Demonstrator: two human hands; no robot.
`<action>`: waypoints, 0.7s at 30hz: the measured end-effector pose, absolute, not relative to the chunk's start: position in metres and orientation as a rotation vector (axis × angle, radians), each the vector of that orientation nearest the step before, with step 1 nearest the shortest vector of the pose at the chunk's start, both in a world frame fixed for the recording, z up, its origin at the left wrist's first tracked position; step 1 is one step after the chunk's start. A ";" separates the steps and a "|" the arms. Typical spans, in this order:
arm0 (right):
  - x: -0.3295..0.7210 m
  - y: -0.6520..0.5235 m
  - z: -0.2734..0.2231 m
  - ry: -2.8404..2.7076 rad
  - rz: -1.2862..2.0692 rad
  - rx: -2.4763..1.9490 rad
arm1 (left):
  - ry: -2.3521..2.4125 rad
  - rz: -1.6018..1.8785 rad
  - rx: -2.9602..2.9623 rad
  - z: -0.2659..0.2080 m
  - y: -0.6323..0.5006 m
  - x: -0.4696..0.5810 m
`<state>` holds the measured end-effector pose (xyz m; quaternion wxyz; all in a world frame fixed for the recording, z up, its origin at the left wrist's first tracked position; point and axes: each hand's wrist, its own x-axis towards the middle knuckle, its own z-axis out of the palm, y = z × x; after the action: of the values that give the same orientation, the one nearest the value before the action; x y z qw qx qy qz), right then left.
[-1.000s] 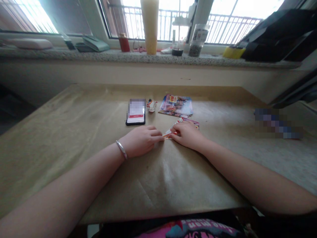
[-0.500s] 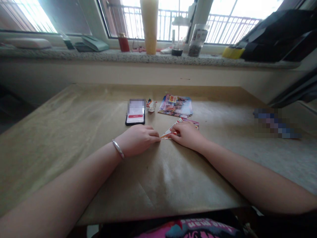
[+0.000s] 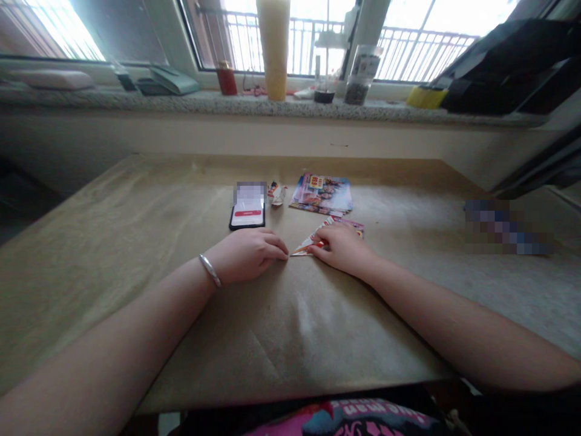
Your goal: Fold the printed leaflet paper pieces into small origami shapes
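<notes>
A printed leaflet (image 3: 307, 245), folded to a narrow point on its left side, lies on the table under my right hand (image 3: 344, 247). That hand's thumb and fingers close on the folded part; a purple printed corner shows behind the knuckles, and the rest is hidden by the hand. Just left of the paper's tip is my left hand (image 3: 247, 254), wearing a silver bangle (image 3: 209, 270). Its fingers stretch toward the tip, slightly apart from it and with nothing in them. Beyond the left hand lies a phone (image 3: 247, 209) with a lit screen.
Behind the leaflet sits a stack of colourful printed leaflets (image 3: 323, 195). A crumpled scrap of paper (image 3: 276, 194) is beside the phone. A blurred bluish item (image 3: 506, 227) lies on the brown table (image 3: 218, 339) at the right. Bottles and containers stand on the windowsill (image 3: 181, 104).
My left hand has let go of the leaflet's pointed tip and moved slightly left. My right hand stays on the leaflet, almost unmoved.
</notes>
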<state>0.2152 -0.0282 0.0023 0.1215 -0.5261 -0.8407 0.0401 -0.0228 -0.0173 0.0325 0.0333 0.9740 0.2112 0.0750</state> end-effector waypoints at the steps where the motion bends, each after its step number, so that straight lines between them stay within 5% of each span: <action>1: 0.215 -0.028 0.003 -2.450 0.118 -1.536 | 0.651 0.246 2.967 0.033 -0.017 -0.024; 21: 0.205 -0.037 0.008 -2.443 0.069 -1.348 | 0.560 0.367 3.081 0.026 -0.019 -0.021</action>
<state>0.2051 -0.0371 0.0080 0.1744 -0.4757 -0.8618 0.0244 -0.0211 -0.0192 0.0263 -0.0059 0.9772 0.1777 0.1164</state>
